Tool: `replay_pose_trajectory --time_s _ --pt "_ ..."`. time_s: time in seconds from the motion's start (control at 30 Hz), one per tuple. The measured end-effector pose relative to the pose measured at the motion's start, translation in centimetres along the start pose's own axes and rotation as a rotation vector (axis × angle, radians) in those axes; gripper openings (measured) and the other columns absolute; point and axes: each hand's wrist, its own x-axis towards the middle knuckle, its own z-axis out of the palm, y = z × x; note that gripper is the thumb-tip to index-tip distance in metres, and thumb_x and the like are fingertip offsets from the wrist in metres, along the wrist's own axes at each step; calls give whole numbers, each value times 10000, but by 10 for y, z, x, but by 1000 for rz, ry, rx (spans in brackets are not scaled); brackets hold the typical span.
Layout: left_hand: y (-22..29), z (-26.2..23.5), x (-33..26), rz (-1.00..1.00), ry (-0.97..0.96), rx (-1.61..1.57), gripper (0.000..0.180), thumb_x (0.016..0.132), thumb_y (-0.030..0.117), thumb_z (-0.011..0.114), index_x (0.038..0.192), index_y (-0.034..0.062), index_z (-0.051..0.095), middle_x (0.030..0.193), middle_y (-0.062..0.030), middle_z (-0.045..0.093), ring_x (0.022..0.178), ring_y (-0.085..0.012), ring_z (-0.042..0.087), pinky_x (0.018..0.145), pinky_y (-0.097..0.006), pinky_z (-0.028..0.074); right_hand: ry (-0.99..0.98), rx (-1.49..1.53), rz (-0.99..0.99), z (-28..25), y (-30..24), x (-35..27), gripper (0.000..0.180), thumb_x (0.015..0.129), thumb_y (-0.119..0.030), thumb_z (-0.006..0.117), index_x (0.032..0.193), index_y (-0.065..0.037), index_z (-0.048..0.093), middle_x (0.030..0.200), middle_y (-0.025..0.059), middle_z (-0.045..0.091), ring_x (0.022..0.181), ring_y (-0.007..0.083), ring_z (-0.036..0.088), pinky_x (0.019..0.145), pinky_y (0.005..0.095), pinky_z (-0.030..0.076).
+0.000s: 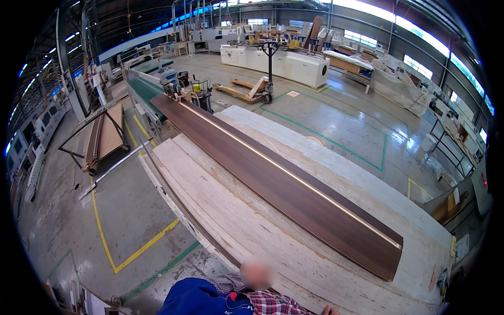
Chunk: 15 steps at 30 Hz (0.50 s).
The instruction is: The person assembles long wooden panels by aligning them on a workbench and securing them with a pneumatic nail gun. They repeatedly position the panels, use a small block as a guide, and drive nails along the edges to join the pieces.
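Observation:
A long dark brown panel (283, 197) with a pale lit strip (294, 176) along it lies on a broad, scuffed wooden worktop (210, 181). Near the worktop's close edge, a grey checked sleeve (228, 282) ends in a blurred patch that seems to be my left hand (257, 274); its fingers cannot be made out. Further right, a red plaid sleeve (278, 303) leads to my right hand (329, 310), low against the worktop and partly cut off by the picture's edge. Both hands are apart from the brown panel. Blue clothing (202, 298) fills the lower middle.
Beyond the panel's far end stands a green-topped machine (144, 94). A pallet jack (257, 89) is parked behind the worktop, before a long white machine (278, 65). At left, a low cart (107, 131) carries boards. Yellow floor lines (144, 247) run beside the worktop.

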Motion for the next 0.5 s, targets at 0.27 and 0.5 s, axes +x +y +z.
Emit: replay_pose_trajectory --time_s 0.27,0.5 --pt "3 -2 1 -17 -27 20 371 826 399 530 948 53 586 795 -173 614 775 -332 586 734 -405 454 -32 7 38 -4 -3 -1 281 872 -292 466 771 -60 590 767 218 572 724 403 543 624 457 420" --pt "4 -6 0 31 -29 3 491 771 519 557 943 60 584 789 -168 612 775 -323 588 745 -388 454 -8 -18 60 -6 -10 -2 302 871 -308 471 756 -57 592 760 217 575 720 402 540 632 464 420"
